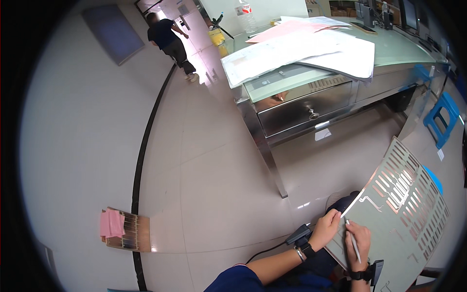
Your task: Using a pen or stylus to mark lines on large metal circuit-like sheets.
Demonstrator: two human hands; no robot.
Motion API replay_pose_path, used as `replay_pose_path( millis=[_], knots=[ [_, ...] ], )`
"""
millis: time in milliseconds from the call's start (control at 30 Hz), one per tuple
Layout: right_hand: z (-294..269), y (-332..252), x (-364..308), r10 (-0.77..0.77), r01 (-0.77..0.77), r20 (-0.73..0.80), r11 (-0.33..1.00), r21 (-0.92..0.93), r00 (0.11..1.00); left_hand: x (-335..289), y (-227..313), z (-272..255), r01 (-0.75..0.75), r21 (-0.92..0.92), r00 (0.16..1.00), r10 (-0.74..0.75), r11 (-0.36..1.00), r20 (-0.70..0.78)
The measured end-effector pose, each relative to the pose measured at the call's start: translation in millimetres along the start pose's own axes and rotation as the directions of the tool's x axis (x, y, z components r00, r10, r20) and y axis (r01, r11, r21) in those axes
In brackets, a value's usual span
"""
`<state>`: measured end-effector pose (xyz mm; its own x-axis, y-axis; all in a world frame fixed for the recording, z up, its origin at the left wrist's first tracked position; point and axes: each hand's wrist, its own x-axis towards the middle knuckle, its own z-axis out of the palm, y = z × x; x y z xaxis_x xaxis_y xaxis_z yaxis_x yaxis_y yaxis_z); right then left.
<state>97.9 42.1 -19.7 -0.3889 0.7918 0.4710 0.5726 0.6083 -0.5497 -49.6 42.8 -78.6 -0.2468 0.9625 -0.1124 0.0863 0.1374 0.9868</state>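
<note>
A large grey-green circuit board panel (pixel 389 226) with rows of copper-coloured slots and traces lies tilted across my lap. My left hand (pixel 327 229) is closed on the panel's left edge, with a black strap and a metal bracelet at its wrist. Just right of it, my right hand (pixel 358 243) rests over the panel, its fingers wrapped round a slim whitish pen-like tool (pixel 355 246). The tool's upper end is near the panel's left edge; I cannot make out what kind of tip it has.
Ahead stands a metal desk (pixel 306 109) with a glass top, bearing loose papers (pixel 292 51) and a plastic bottle (pixel 246 19). A blue stool (pixel 441 119) is at the right. By the left wall sit stacked panels (pixel 142 233) with pink sheets (pixel 112 224). A person (pixel 170 39) walks far off.
</note>
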Motion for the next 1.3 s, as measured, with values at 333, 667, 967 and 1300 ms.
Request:
replay_pose_path(
  millis=[333,667,967,1300],
  knots=[
    [-22.4,12.2,-29.3,0.393,-0.351,-0.011,0.834,0.427,0.92,-3.4,1.6,4.2,-0.039,-0.077,0.999,0.04,0.996,0.017],
    [-33.1,-0.9,-22.9,0.299,-0.296,0.029,0.919,0.26,0.954,1.6,14.8,-8.5,-0.01,-0.072,1.0,0.011,0.997,0.017],
    [-27.6,-2.5,-15.4,0.064,-0.075,0.071,0.984,0.162,0.995,-1.8,23.5,-9.5,0.027,-0.098,0.997,-0.02,0.995,0.068],
    [-18.4,-1.1,-17.9,0.027,-0.036,0.065,0.99,0.138,0.998,-2.6,23.8,-9.3,0.005,-0.083,0.999,-0.002,0.997,0.045]
  ],
)
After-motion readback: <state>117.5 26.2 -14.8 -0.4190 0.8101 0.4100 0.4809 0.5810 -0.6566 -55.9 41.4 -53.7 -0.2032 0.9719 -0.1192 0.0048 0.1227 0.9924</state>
